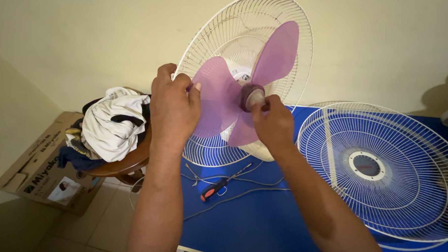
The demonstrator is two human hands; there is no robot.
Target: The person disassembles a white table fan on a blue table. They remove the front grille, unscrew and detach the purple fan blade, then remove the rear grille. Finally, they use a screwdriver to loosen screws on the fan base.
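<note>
Left hand (174,107) grips translucent purple plastic fan blade (220,98) edge; right hand (273,122) pinches hub cap (253,96), axis pointing toward camera; white wire rear guard (287,24) behind blade.

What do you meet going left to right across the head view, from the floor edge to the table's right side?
Cardboard box → pile of clothes on the round wooden stool → left hand → purple fan blade → right hand → detached white fan grille.
</note>
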